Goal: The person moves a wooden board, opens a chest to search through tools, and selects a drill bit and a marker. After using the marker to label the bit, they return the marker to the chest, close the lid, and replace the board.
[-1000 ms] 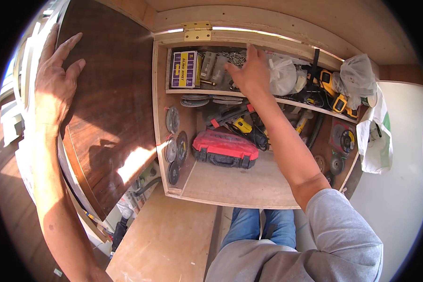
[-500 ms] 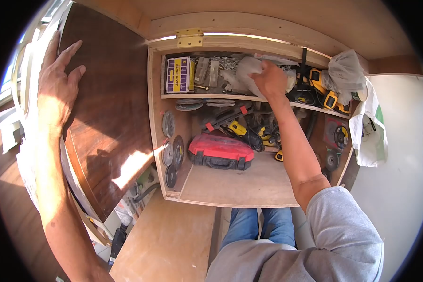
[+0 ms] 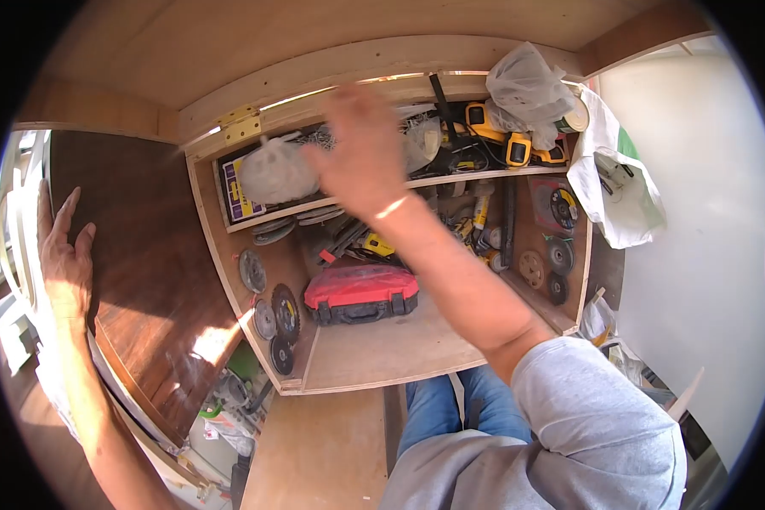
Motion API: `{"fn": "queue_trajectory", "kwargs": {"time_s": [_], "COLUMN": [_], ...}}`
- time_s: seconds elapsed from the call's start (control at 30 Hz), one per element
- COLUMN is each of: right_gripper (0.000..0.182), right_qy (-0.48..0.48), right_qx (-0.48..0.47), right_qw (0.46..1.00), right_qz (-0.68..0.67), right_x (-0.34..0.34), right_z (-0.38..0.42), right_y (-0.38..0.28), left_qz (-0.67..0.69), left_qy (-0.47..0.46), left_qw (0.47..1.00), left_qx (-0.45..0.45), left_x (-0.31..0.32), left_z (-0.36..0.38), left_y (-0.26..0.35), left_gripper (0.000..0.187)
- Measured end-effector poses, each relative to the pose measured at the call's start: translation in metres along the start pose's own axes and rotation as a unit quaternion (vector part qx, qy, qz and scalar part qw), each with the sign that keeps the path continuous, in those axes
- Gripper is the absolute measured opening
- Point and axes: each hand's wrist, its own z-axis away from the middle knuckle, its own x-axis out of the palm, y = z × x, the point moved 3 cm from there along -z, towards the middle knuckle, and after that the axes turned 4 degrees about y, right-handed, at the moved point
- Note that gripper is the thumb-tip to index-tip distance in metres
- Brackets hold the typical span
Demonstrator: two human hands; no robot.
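My left hand rests with fingers stretched along the edge of the dark brown door panel. In front of the cabinet's upper shelf, my right hand is smeared by motion. Its thumb stands apart from the fingers and nothing shows in its grasp. A whitish plastic bag lies just left of that thumb, partly covering the purple and yellow blind rivet box. Behind the fingers is a heap of loose metal pieces, partly hidden.
Yellow and black tools and another plastic bag crowd the upper shelf's right end. Below sits a red and black case. Grinding discs hang on the inner side walls. A white sack hangs at the right edge.
The plastic bag has shifted left along the shelf, onto the rivet box, and my right hand has let go of it. My view has turned; my left hand stays on the door's edge.
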Motion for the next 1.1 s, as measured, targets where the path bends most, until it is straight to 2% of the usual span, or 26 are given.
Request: {"fn": "queue_trajectory", "kwargs": {"time_s": [0.07,0.1,0.17,0.23,0.33,0.37,0.47,0.57,0.63,0.7,0.8,0.87,0.93,0.97,1.0,1.07,1.1], "right_gripper": [0.065,0.074,0.082,0.077,0.065,0.046,0.031,0.026,0.022,0.018,0.014,0.02,0.019,0.013,0.022,0.038,0.045], "right_qy": [0.07,0.049,0.092,0.043,-0.14,-0.069,-0.038,0.001,0.032,0.07,0.017,-0.067,-0.105,-0.109,0.01,-0.088,-0.149], "right_qx": [0.007,0.06,0.061,0.126,0.259,0.173,0.176,0.278,0.331,0.368,0.367,0.446,0.507,0.58,0.56,0.46,0.496], "right_qw": [0.982,0.959,0.914,0.909,0.879,0.916,0.95,0.958,0.94,0.892,0.836,0.634,0.457,0.389,0.379,0.243,0.156], "right_qz": [0.173,0.273,0.39,0.395,0.375,0.355,0.255,0.076,-0.076,-0.254,-0.407,-0.628,-0.723,-0.707,-0.736,-0.849,-0.841], "right_x": [-0.057,-0.081,-0.125,-0.149,-0.175,-0.178,-0.189,-0.2,-0.2,-0.19,-0.169,-0.137,-0.111,-0.097,-0.078,-0.081,-0.068], "right_z": [-0.019,-0.03,-0.043,-0.049,-0.059,-0.054,-0.046,-0.036,-0.025,-0.015,-0.01,0.001,0.015,0.03,0.052,0.069,0.072], "right_y": [0.055,0.09,0.145,0.175,0.181,0.186,0.177,0.173,0.161,0.127,0.086,0.078,0.056,0.058,0.068,0.053,0.056], "left_qz": [-0.003,-0.003,-0.002,-0.001,-0.003,-0.006,-0.017,-0.014,-0.019,-0.011,-0.001,-0.002,-0.001,0.002,0.005,-0.002,-0.003], "left_qy": [0.0,-0.001,-0.005,0.003,0.005,0.002,0.004,-0.001,0.006,0.006,0.0,-0.002,0.0,0.0,0.0,0.004,0.006], "left_qw": [1.0,1.0,1.0,1.0,1.0,1.0,1.0,1.0,1.0,1.0,1.0,1.0,1.0,1.0,1.0,1.0,1.0], "left_qx": [-0.002,-0.011,-0.026,-0.02,-0.02,-0.022,-0.007,-0.012,-0.009,-0.012,-0.024,-0.025,-0.019,-0.019,-0.021,-0.022,-0.024], "left_x": [0.003,0.003,0.003,0.005,0.003,0.001,0.004,0.006,0.007,0.009,0.005,0.006,0.005,0.006,0.007,0.004,0.003], "left_z": [0.002,0.002,0.002,0.002,0.001,0.001,0.0,0.0,0.0,0.001,0.002,0.002,0.002,0.002,0.002,0.003,0.003], "left_y": [-0.003,-0.002,0.001,-0.002,0.003,0.005,0.0,-0.002,-0.005,-0.003,-0.001,-0.001,0.0,-0.001,-0.003,0.002,0.004], "left_gripper": [0.054,0.054,0.055,0.055,0.056,0.056,0.056,0.056,0.059,0.06,0.057,0.057,0.057,0.057,0.057,0.058,0.058]}}
